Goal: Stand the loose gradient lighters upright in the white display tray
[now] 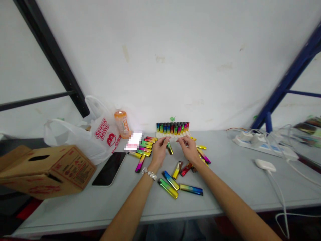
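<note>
My left hand [159, 150] and my right hand [188, 149] are close together at the front of a white tray [160, 134]. Fingers and thumb are drawn together on each; anything between them is too small to make out. Upright in the tray stand several shiny lighters [172, 128] with dark tops, in blue, green, red and yellow. Between the hands is one green-and-yellow lighter [170, 148], close to my left fingertips. Nearer me lie a green-yellow lighter [168, 188], a blue-yellow lighter [171, 180] and others. More lighters [147, 144] lie left of my left hand.
On the left are a cardboard box [67, 167], a white plastic bag [82, 137], a bottle of orange drink [122, 122] and a dark-screened phone [109, 170]. A power strip [265, 147] with cables and a white charger [265, 165] lie on the right. A wall rises behind the table.
</note>
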A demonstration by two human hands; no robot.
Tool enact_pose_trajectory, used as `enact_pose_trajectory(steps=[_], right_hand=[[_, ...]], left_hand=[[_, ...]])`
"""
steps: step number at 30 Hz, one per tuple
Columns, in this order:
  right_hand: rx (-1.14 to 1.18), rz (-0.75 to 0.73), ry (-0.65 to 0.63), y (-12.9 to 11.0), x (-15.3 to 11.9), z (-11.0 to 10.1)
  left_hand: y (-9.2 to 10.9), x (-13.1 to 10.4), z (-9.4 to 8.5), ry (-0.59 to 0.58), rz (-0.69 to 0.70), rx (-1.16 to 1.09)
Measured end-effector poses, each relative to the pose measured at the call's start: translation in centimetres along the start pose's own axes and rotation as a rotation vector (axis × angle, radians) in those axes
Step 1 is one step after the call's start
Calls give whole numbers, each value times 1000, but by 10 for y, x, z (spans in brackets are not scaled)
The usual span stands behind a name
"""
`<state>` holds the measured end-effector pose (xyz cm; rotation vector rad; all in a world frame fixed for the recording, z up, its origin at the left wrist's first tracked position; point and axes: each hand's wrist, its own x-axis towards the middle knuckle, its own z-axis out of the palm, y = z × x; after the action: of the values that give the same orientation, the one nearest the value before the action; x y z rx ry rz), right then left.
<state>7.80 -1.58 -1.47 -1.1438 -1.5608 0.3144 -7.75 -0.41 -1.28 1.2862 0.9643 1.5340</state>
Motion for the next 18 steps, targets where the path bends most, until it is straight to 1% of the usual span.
enact_pose_trajectory(steps=[3,5,7,9,13,18], right_hand=[[26,18,-7,-2,-2,1],[38,17,-26,-4,-3,2],[36,20,-44,-5,-4,3],[34,34,-53,-6,-5,3],[42,56,-71,-7,-6,3],[35,70,-80,-7,-7,4]], left_hand=[[5,-7,5,-17,-66,-115],[9,-12,8,-63,-91,-118],[12,-15,10,-95,-102,-71],[14,-17,10,-103,-75,32],[13,-17,8,-85,40,249],[14,-21,6,-92,73,295]])
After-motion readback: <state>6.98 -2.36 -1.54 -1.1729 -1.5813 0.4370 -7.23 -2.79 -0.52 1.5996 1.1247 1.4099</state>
